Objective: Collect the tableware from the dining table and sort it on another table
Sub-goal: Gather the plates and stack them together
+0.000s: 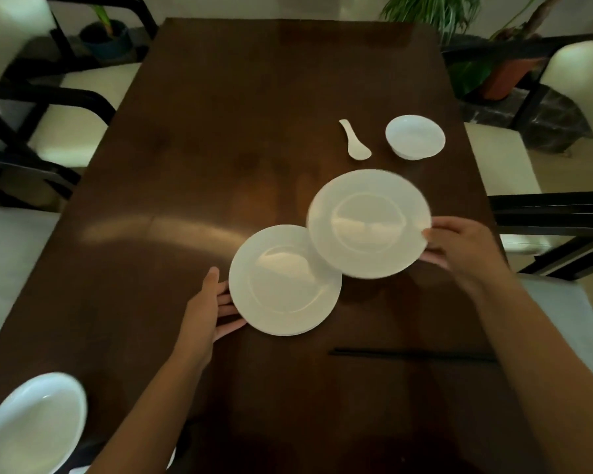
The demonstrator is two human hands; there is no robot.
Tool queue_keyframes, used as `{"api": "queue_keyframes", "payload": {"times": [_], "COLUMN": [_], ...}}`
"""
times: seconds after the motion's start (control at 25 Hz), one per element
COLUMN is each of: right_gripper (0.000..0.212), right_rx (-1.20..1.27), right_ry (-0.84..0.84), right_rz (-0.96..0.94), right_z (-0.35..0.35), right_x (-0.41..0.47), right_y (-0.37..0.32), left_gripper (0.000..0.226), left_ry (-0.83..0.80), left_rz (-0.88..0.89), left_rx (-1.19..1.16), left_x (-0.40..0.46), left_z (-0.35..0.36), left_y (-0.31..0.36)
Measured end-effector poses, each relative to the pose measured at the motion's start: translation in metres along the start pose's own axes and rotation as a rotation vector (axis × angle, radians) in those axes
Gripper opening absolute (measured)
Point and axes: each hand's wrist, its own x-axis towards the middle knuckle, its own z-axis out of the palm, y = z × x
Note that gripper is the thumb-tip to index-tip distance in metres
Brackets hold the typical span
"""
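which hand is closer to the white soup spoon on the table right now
Right. The right hand grips a plate's edge below and to the right of the spoon; the left hand is much farther, down on the other plate's left edge.

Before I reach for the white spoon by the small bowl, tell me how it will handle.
The spoon looks glazed ceramic, so probably stiff, slick and chippable. Its rounded bowl may let it rock or spin if pushed on the polished table. It looks light; pinching the handle should lift it.
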Motion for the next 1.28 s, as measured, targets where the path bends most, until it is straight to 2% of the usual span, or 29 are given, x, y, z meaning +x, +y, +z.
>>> {"api": "queue_keyframes", "payload": {"times": [0.12,0.28,0.4,0.56,0.68,0.8,0.92,1.08,1.28], "right_gripper": [0.018,0.015,0.015,0.016,0.014,0.003,0.012,0.041,0.030], "right_rx": [-0.021,-0.095,-0.109,-0.145,-0.383,-0.682,-0.762,-0.667,-0.604], "right_ry": [-0.180,-0.260,-0.256,-0.235,-0.175,-0.088,-0.012,-0.038,-0.080], "right_rz": [0.071,0.112,0.121,0.083,-0.099,-0.298,-0.422,-0.390,-0.271], "right_z": [0.053,0.090,0.098,0.099,0.095,0.092,0.095,0.096,0.097], "right_x": [-0.022,-0.031,-0.032,-0.034,-0.033,-0.030,-0.027,-0.023,-0.026], "right_y": [0.011,0.032,0.040,0.048,0.057,0.064,0.070,0.075,0.075], "left_gripper": [0.029,0.015,0.006,0.019,0.033,0.029,0.023,0.018,0.020], "left_ry": [-0.019,-0.033,-0.026,-0.035,-0.050,-0.044,-0.005,0.018,0.024], "left_rz": [0.030,0.054,0.153,0.218,0.228,0.255,0.261,0.240,0.219], "left_rx": [0.006,0.045,0.145,0.166,0.150,0.152,0.120,0.119,0.160], "left_x": [-0.004,-0.004,-0.004,-0.005,-0.003,0.001,0.005,0.008,0.002], "left_z": [-0.001,-0.001,-0.002,-0.002,-0.002,-0.003,-0.002,-0.004,-0.011], "left_y": [0.001,0.000,-0.004,-0.009,-0.009,-0.012,-0.016,-0.016,-0.017]}}
